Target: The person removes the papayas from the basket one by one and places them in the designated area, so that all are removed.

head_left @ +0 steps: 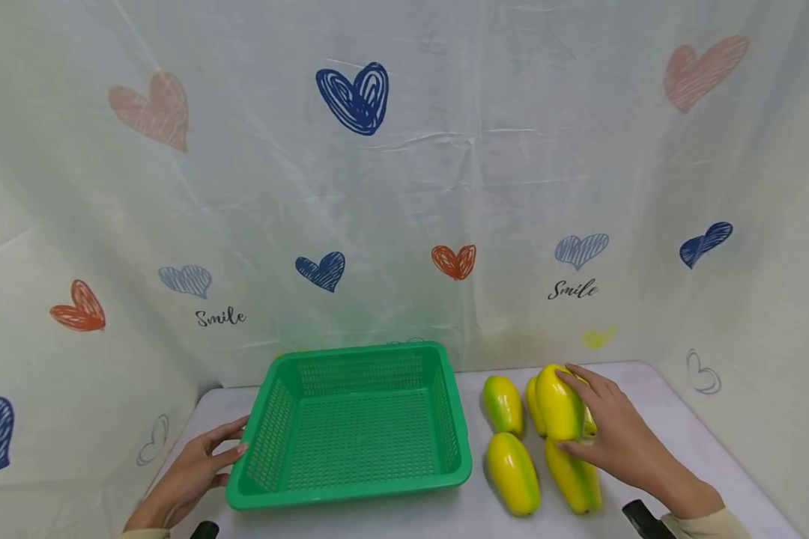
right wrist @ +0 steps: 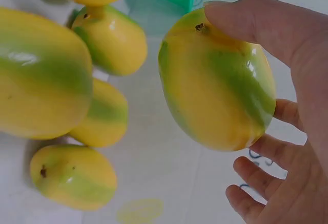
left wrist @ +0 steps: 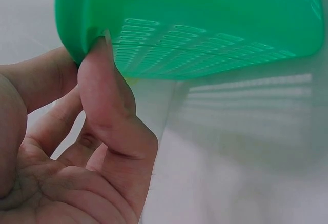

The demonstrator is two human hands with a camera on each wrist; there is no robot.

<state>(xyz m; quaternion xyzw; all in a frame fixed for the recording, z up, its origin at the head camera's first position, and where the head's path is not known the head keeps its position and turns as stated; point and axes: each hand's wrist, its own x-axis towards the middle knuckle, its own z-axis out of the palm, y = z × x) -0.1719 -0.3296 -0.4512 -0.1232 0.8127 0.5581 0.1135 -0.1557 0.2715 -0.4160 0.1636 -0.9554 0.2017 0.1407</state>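
Observation:
My left hand (head_left: 192, 468) is at the left side of a green plastic basket (head_left: 350, 493), pinching its rim between thumb and fingers. The basket wall (left wrist: 205, 8) has slotted holes, and a striped shadow lies beneath it in the left wrist view. Nothing lies inside the basket. My right hand (head_left: 622, 430) holds a yellow-green mango (head_left: 558, 404), thumb at one end and fingertips at the other. In the right wrist view this mango (right wrist: 218, 90) hangs above the table, apart from the others.
Several more mangoes lie right of the basket, among them a rear one (head_left: 503, 404), a front one (head_left: 514, 474) and another (head_left: 575, 479) below the held mango. The white-covered table (head_left: 667, 419) meets a curtain (head_left: 391, 195) printed with hearts at the back.

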